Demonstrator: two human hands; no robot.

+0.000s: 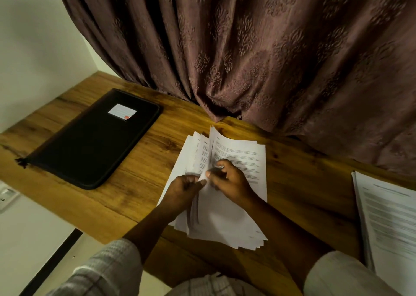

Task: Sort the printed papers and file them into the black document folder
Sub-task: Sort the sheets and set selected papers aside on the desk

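Note:
A stack of printed papers (238, 158) lies fanned on the wooden desk (144, 176) in front of me. My left hand (183, 192) grips the left part of the stack, lifted up on edge. My right hand (229, 181) pinches the edge of a few sheets at the middle of the stack. The two hands nearly touch. The black document folder (90, 147) lies zipped shut to the left, a white label (122, 111) on its cover. A second pile of printed papers (387, 219) sits at the desk's right edge.
A brown patterned curtain (258, 54) hangs behind the desk and touches its back edge. A white wall stands at the left, with a wall socket (6, 195) below the desk's left end. Bare wood lies between the folder and the stack.

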